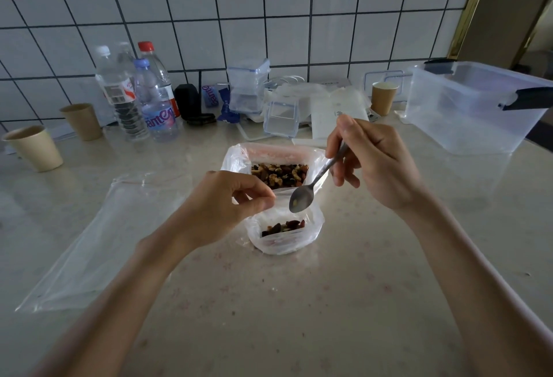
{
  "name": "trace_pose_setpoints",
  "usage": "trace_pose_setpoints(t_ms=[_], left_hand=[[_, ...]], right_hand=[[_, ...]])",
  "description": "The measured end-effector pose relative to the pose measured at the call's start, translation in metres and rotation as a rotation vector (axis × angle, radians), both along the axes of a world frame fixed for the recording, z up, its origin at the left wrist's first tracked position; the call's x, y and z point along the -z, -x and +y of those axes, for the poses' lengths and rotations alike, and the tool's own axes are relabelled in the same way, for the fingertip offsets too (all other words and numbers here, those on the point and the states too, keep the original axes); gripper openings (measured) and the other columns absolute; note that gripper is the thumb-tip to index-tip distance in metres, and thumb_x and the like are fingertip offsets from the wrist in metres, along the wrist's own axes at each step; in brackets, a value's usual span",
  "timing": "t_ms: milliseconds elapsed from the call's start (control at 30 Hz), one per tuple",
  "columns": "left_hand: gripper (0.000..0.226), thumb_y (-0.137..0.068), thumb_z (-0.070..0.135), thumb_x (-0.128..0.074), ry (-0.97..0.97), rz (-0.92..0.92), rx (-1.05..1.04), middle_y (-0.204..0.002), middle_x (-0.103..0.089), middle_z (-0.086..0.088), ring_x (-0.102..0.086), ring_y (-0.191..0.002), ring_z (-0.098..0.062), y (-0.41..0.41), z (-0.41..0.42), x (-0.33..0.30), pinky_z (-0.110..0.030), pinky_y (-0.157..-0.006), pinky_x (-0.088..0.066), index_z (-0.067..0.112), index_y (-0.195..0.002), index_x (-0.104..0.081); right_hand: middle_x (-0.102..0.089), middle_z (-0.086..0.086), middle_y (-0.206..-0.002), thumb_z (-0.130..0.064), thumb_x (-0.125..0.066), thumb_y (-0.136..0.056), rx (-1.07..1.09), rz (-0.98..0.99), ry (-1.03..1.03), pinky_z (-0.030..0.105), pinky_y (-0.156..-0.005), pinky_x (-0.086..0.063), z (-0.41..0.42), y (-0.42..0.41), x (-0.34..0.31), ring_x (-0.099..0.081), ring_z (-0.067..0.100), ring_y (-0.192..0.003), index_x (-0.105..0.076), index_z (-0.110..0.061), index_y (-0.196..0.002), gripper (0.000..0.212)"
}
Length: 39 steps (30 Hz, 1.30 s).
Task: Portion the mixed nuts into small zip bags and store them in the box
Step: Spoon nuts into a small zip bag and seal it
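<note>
Head view, looking down on a pale speckled counter point(299, 302): the left hand point(221, 206) has its thumb and forefinger curled together, pinching the top edge of a small zip bag point(284, 237) at the centre of the counter and holding its mouth up; a shallow layer of mixed nuts point(283, 227) lies in the bottom of that bag. The right hand point(371, 167) grips the handle of a metal spoon point(311, 188) with its fingers curled round it, the bowl tilted down over the small bag's mouth with only a scrap left in it. Just beyond, touching the small bag's far side, stands a larger open bag of nuts point(279, 164). A flat, empty zip bag point(98, 245) lies on the counter to the left. The clear plastic box point(466, 107) with dark latches sits open at the far right, well apart from the bags. Water bottles point(140, 95) and paper cups point(82, 121) line the far left against the tiled wall point(269, 2).
</note>
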<state>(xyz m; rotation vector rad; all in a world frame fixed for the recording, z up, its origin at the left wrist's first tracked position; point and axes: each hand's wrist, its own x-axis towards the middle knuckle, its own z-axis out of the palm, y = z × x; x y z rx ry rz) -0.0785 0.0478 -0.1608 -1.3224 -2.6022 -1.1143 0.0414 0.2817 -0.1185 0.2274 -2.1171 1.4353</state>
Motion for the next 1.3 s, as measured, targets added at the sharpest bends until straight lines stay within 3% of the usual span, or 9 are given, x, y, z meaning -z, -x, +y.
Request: trace_pose_setpoints(t_ms=[233, 367, 467, 600, 767, 867, 1033, 1200, 1300], left_hand=[[0.012, -0.093, 0.045, -0.073, -0.079, -0.034, -0.106, -0.075, -0.075, 0.02, -0.069, -0.064, -0.002, 0.002, -0.002, -0.001, -0.013, -0.064, -0.052, 0.038, -0.084, -0.077], [0.026, -0.091, 0.057, -0.069, -0.145, 0.018, -0.418, -0.072, -0.07, 0.013, -0.066, -0.065, -0.004, 0.013, -0.003, 0.002, -0.019, -0.058, -0.044, 0.033, -0.08, -0.066], [0.042, -0.087, 0.07, -0.063, -0.124, 0.014, -0.588, -0.081, -0.065, 0.013, -0.059, -0.075, -0.002, 0.02, -0.006, 0.009, -0.027, -0.063, -0.043, 0.028, -0.089, -0.062], [0.064, -0.087, 0.079, -0.053, 0.021, -0.072, -0.585, -0.077, -0.064, 0.016, -0.058, -0.074, -0.001, 0.025, -0.003, 0.018, -0.029, -0.062, -0.044, 0.018, -0.099, -0.068], [0.068, -0.084, 0.062, -0.073, 0.007, -0.221, -0.519, -0.084, -0.076, 0.009, -0.069, -0.084, -0.004, 0.019, 0.002, 0.018, -0.023, -0.066, -0.046, 0.017, -0.132, -0.056], [0.069, -0.082, 0.048, -0.083, -0.09, -0.334, -0.481, -0.103, -0.073, 0.009, -0.074, -0.084, -0.012, 0.016, 0.006, 0.015, -0.039, -0.076, -0.062, 0.024, -0.138, -0.05], [0.066, -0.085, 0.028, -0.085, -0.239, -0.42, -0.373, -0.114, -0.07, 0.003, -0.075, -0.091, -0.018, 0.01, 0.011, 0.017, -0.045, -0.078, -0.065, 0.022, -0.141, -0.049], [0.064, -0.09, 0.017, -0.081, -0.346, -0.451, -0.32, -0.118, -0.069, 0.001, -0.074, -0.092, -0.015, 0.008, 0.012, 0.016, -0.021, -0.061, -0.059, 0.016, -0.145, -0.048], [0.065, -0.091, 0.015, -0.079, -0.392, -0.476, -0.308, -0.122, -0.068, -0.003, -0.074, -0.092, -0.015, 0.008, 0.014, 0.016, -0.022, -0.064, -0.061, 0.014, -0.147, -0.047]], right_hand=[[-0.059, 0.018, -0.062, -0.032, -0.04, -0.113, 0.054, -0.086, 0.313, 0.032, -0.044, -0.034, -0.003, 0.007, 0.006, -0.055, 0.031, -0.055, -0.063, -0.006, -0.08, 0.048], [-0.063, 0.012, -0.06, -0.032, -0.04, -0.112, 0.18, -0.195, 0.532, 0.03, -0.043, -0.035, -0.005, 0.012, 0.014, -0.058, 0.027, -0.053, -0.065, -0.005, -0.085, 0.046], [-0.065, 0.009, -0.06, -0.031, -0.038, -0.113, 0.274, -0.232, 0.511, 0.03, -0.042, -0.037, -0.005, 0.017, 0.017, -0.06, 0.025, -0.053, -0.064, -0.006, -0.085, 0.046], [-0.067, 0.009, -0.065, -0.03, -0.038, -0.112, 0.335, -0.231, 0.348, 0.028, -0.04, -0.037, -0.005, 0.019, 0.02, -0.061, 0.025, -0.057, -0.063, -0.005, -0.088, 0.044], [-0.068, 0.008, -0.064, -0.03, -0.039, -0.112, 0.371, -0.188, 0.101, 0.014, -0.041, -0.038, -0.008, 0.02, 0.026, -0.062, 0.019, -0.053, -0.064, -0.006, -0.084, 0.044], [-0.068, 0.004, -0.062, -0.029, -0.039, -0.112, 0.345, -0.217, 0.068, 0.016, -0.04, -0.038, -0.012, 0.023, 0.031, -0.064, 0.02, -0.053, -0.063, -0.01, -0.082, 0.043], [-0.074, 0.01, -0.071, -0.027, -0.038, -0.113, 0.221, -0.356, 0.211, 0.029, -0.039, -0.042, -0.02, 0.027, 0.037, -0.066, 0.022, -0.057, -0.064, -0.005, -0.091, 0.041], [-0.076, 0.014, -0.076, -0.025, -0.039, -0.113, 0.194, -0.399, 0.353, 0.028, -0.038, -0.041, -0.017, 0.028, 0.034, -0.065, 0.023, -0.057, -0.065, -0.002, -0.093, 0.04], [-0.078, 0.015, -0.083, -0.026, -0.04, -0.113, 0.182, -0.435, 0.415, 0.028, -0.04, -0.043, -0.014, 0.027, 0.035, -0.067, 0.023, -0.059, -0.067, -0.002, -0.098, 0.039]])
